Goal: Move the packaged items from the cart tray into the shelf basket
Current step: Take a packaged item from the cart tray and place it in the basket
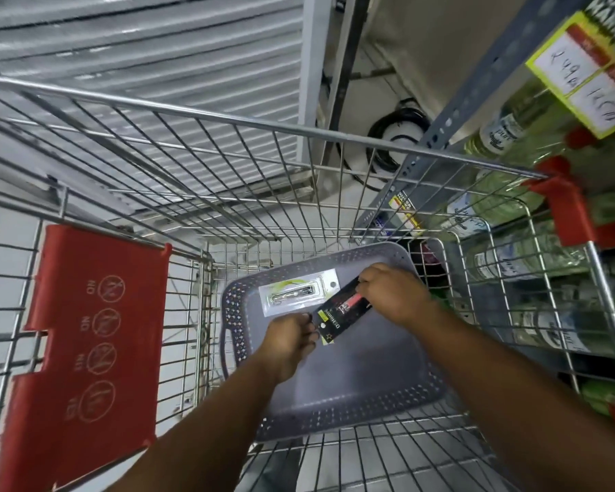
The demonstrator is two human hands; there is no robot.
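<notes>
A grey perforated tray (352, 371) lies on the bottom of a wire shopping cart (228, 179). In its far left corner rests a clear blister pack (297, 291) with a small metal tool on a white and green card. A black packaged item (341, 312) with red and yellow print is lifted at an angle over the tray. My right hand (391, 291) pinches its far end. My left hand (292, 340) touches its near end with the fingertips. The shelf basket is not in view.
The cart's red fold-down child seat flap (89, 335) stands at the left. A grey metal shelf (483, 101) with bottles (508, 129) and a yellow price tag (583, 72) rises on the right. A corrugated shutter (139, 65) fills the far side.
</notes>
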